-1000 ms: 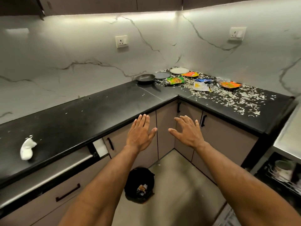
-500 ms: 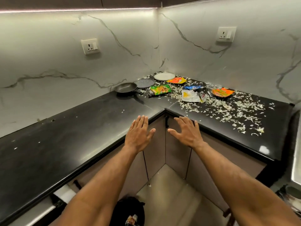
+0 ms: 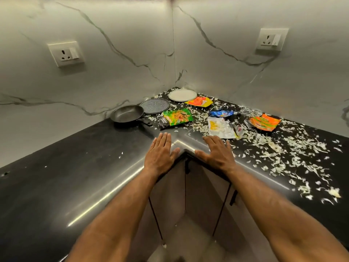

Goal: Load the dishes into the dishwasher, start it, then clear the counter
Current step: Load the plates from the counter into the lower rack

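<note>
Above the inner corner of the black counter, both hands are being held flat, palms down, fingers straight and together; nothing is being gripped by the left hand or the right hand. Whether the palms are being rested on the surface or held just over it cannot be told. Dishes are being shown at the back of the corner: a pan, a grey plate touching it, and a white plate beside that. Wrappers are lying among white scraps: a green packet, an orange packet, a blue wrapper, a silver pouch and a second orange packet. No dishwasher is being shown.

The step in hand is judged to be the reach for the dishes. The pan is best being lifted by its handle, and the plates taken by their rims so that scraps are being shed onto the counter, not carried into the dishwasher.
</note>
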Tool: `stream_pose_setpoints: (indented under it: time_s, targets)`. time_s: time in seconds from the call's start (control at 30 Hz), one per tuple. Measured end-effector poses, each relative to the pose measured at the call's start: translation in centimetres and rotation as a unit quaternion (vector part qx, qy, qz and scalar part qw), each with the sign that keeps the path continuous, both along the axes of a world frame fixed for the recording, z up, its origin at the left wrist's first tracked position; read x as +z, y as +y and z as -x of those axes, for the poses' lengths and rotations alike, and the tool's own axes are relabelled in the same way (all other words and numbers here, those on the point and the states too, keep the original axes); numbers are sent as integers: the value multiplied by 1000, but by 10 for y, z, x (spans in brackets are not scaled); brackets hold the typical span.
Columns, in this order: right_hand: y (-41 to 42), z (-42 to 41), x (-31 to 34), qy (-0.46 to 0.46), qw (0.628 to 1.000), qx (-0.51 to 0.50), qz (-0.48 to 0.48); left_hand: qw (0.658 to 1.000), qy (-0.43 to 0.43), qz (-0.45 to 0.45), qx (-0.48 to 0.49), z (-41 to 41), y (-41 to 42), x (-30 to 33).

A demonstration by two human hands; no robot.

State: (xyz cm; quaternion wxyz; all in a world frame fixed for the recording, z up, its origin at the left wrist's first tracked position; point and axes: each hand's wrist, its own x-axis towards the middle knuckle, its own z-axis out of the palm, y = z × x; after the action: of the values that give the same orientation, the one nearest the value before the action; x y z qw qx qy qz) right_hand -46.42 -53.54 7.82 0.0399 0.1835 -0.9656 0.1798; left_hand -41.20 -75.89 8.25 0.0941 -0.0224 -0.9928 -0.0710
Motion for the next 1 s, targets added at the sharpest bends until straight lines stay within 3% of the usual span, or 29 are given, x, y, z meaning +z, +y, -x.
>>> stream_pose_setpoints:
  time_s: [0.3,0.73,0.87,1.0]
  targets:
    - [-40,129,-6,-27,999,4,19,999,-37,3,6,133,-39,-2]
    - [-91,299,-31,-52,996,64,-29,995,-63,-3,72,274,-79,-30]
    - [-109,345,-37,-70,994,86,-20,988,-69,-67,124,307,-88,-37]
    - [-131,379,-42,-82,992,96,-16,955,-48,-183,229,342,-94,-39]
